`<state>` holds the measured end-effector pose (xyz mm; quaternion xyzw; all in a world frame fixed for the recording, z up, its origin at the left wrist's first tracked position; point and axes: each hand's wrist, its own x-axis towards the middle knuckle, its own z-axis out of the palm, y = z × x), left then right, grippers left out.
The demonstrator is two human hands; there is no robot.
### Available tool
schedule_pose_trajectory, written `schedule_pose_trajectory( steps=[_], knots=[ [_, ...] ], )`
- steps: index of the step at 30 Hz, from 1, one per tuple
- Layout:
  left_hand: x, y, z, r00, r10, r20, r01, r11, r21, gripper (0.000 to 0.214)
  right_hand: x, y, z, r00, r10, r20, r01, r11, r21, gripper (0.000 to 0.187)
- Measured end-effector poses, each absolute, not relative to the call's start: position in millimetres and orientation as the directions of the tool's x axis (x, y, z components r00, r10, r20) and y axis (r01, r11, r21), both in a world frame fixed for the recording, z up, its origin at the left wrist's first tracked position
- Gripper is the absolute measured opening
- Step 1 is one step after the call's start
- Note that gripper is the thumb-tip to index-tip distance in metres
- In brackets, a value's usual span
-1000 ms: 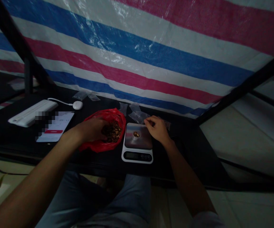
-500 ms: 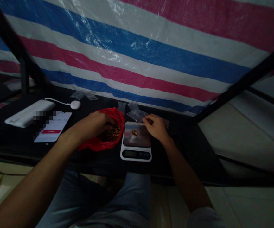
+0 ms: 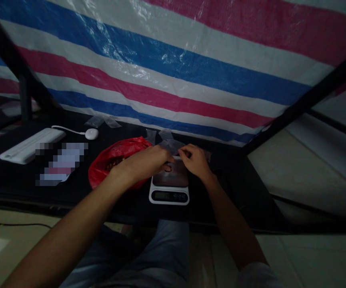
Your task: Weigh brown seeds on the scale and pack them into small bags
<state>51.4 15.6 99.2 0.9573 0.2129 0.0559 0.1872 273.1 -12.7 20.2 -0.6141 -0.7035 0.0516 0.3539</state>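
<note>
Over the plate of a white kitchen scale hovers my left hand, its fingers pinched together; anything in them is hidden. They cover the spot of the small cup on the plate. Beside the far right corner of the scale, my right hand has thumb and fingertips pressed together, and whatever they hold is too small to make out. Left of the scale lies an open red plastic bag, partly under my left forearm. Inside it are small brown and yellowish pieces.
Clear plastic bags lie behind the scale, with more small bags farther left. A white power bank, a round white charger on a cable and a phone are on the left. A striped sheet rises behind the black table.
My left hand has come out of the red bag and moved right, over the scale's plate, hiding the small cup. My right hand has stayed beside the scale.
</note>
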Motion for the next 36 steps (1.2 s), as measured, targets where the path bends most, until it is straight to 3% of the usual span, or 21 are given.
schedule_pose_trajectory(
  steps=[12, 16, 20, 28, 32, 36],
  knots=[
    [51.6, 15.0, 93.2, 0.909, 0.404, 0.106, 0.316, -0.832, 0.457, 0.017, 271.4, -13.0, 21.0, 0.005, 0.906, 0.423, 0.829, 0.233, -0.509, 0.020],
    [43.9, 16.9, 92.4, 0.897, 0.402, 0.182, 0.281, -0.839, 0.466, 0.026, 271.5, -13.4, 20.1, 0.002, 0.900, 0.435, 0.826, 0.243, -0.508, 0.018],
    [32.5, 22.9, 87.5, 0.847, 0.494, 0.195, 0.361, -0.805, 0.471, 0.035, 271.8, -13.4, 19.7, -0.002, 0.903, 0.430, 0.828, 0.243, -0.506, 0.018],
    [20.1, 28.0, 60.2, 0.777, 0.629, 0.015, 0.576, -0.721, 0.386, 0.026, 270.9, -12.9, 18.7, 0.001, 0.916, 0.401, 0.824, 0.227, -0.519, 0.019],
    [20.5, 26.0, 57.6, 0.742, 0.667, 0.064, 0.588, -0.695, 0.415, 0.023, 271.3, -12.8, 17.9, 0.002, 0.915, 0.403, 0.831, 0.222, -0.510, 0.019],
    [26.0, 19.4, 64.6, 0.761, 0.633, 0.144, 0.490, -0.706, 0.512, 0.028, 271.6, -12.6, 17.4, -0.010, 0.909, 0.417, 0.828, 0.242, -0.506, 0.019]
  ],
)
